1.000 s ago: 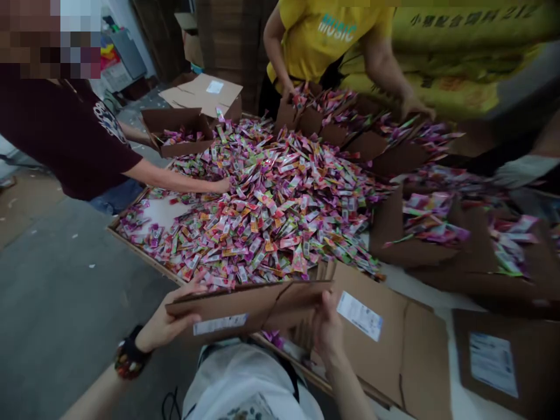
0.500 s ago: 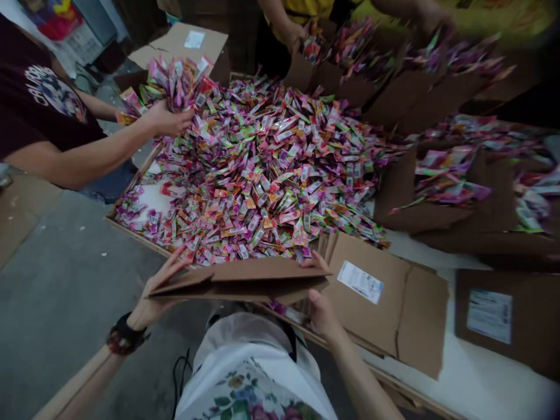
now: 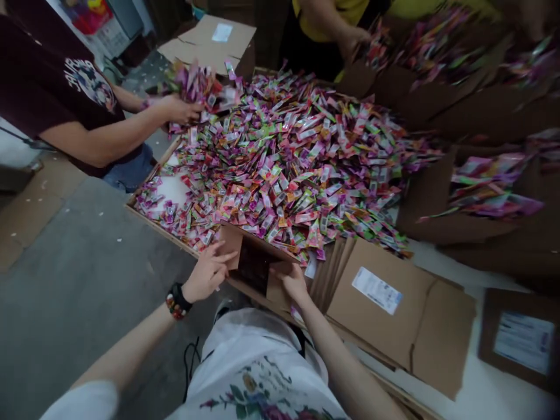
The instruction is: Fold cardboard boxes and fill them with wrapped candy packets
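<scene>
An open cardboard box [image 3: 254, 268] is between my hands at the near edge of the table, its dark inside facing up. My left hand [image 3: 207, 273] grips its left flap, fingers spread over the cardboard. On the other side my right hand [image 3: 292, 284] is closed on the right flap, with part of its fingers hidden. A large heap of small, shiny, colourful packets [image 3: 284, 157] lies just beyond the box. Flattened cardboard boxes [image 3: 371, 291] with a white label are stacked to the right of my right hand.
At the left, a person in a dark shirt holds packets in their hands [image 3: 181, 111]. Another person's hand [image 3: 352, 44] is at filled boxes at the back. A packet-filled box [image 3: 429, 198] stands at right, near a labelled box [image 3: 520, 338]. A wooden rim [image 3: 161, 230] edges the table.
The folded box between my hands has opened up and now stands with its flaps apart. My left hand has moved right, closer to my right hand. The view has shifted a little.
</scene>
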### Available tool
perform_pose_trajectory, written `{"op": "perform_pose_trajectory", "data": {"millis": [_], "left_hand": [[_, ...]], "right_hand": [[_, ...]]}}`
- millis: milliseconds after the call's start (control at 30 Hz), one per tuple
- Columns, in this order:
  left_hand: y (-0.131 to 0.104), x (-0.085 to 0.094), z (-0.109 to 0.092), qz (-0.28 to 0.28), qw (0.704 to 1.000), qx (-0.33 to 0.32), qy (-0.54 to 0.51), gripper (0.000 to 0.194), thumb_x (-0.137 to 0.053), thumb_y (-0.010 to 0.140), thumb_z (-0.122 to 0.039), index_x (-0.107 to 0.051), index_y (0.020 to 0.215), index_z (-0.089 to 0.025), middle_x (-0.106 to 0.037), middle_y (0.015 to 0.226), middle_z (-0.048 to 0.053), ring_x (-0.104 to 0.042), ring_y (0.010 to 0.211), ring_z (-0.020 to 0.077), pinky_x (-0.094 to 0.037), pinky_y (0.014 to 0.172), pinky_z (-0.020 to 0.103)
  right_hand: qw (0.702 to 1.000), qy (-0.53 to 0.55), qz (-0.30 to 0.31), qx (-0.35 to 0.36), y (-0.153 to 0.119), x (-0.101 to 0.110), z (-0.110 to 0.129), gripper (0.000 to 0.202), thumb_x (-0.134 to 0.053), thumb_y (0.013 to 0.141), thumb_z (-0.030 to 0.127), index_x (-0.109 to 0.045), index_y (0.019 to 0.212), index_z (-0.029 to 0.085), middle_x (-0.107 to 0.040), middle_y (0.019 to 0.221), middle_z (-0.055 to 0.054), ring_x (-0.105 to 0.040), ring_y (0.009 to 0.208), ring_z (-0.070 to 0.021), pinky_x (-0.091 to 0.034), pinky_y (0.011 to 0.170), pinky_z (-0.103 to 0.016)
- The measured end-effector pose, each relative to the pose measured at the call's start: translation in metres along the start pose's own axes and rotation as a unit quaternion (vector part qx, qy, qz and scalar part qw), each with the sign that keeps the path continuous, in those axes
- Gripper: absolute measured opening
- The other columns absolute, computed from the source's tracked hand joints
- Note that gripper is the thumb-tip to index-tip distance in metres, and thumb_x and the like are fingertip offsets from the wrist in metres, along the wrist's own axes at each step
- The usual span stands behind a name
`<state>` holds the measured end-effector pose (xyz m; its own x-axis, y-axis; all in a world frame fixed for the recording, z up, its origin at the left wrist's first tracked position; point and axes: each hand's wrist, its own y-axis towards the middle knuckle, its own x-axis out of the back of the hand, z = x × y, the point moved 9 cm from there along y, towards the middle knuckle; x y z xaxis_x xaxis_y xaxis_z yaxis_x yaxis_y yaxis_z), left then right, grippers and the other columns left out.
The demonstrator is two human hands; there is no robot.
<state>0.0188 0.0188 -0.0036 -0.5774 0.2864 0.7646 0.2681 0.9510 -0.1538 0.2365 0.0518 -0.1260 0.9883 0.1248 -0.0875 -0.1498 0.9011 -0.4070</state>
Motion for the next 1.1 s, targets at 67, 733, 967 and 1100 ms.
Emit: {"op": "perform_pose_trajectory", "data": {"millis": [67,733,967,1100], "left_hand": [[0.012,-0.003,0.017,-0.008,0.991,0.069,0.112,0.039,-0.038,0.092,-0.027,-0.075,0.084,-0.019,-0.072,0.101,0.012,-0.046,0.121,0.0355,-0.035,0.101,0.056],[-0.051,-0.022,0.112,-0.159,0.975,0.139,-0.068,0.077,-0.042,0.094,-0.046,-0.006,0.157,-0.021,-0.004,0.164,0.016,-0.013,0.149,0.0360,-0.026,0.115,0.060],[-0.013,0.005,0.018,-0.174,0.946,-0.107,0.252,0.133,-0.056,0.069,-0.079,0.011,0.152,0.000,0.012,0.158,0.032,0.009,0.145,0.0497,-0.001,0.112,0.071],[0.009,-0.036,-0.007,0.001,0.917,-0.256,0.307,0.139,-0.053,0.045,-0.094,-0.042,0.143,0.004,-0.039,0.147,0.033,-0.017,0.143,0.0475,0.003,0.117,0.057]], "right_hand": [[0.995,-0.030,0.098,-0.008,0.011,-0.003,0.021,0.072,-0.073,0.058,0.031,-0.060,0.128,0.021,-0.065,0.123,-0.011,-0.055,0.122,-0.0318,-0.043,0.102,-0.055],[0.616,-0.572,0.357,0.408,-0.069,-0.104,0.048,0.090,-0.059,0.083,0.063,-0.026,0.153,0.016,-0.018,0.160,-0.002,0.005,0.150,-0.0286,-0.006,0.119,-0.064],[0.586,-0.594,0.316,0.450,-0.062,-0.108,0.033,0.109,-0.060,0.073,0.074,-0.027,0.152,0.006,-0.018,0.161,-0.006,0.016,0.149,-0.0259,-0.003,0.121,-0.058],[0.624,-0.550,0.336,0.443,-0.062,-0.112,0.023,0.107,-0.060,0.076,0.070,-0.027,0.150,0.001,-0.030,0.157,-0.012,0.012,0.150,-0.0255,-0.001,0.120,-0.059]]}}
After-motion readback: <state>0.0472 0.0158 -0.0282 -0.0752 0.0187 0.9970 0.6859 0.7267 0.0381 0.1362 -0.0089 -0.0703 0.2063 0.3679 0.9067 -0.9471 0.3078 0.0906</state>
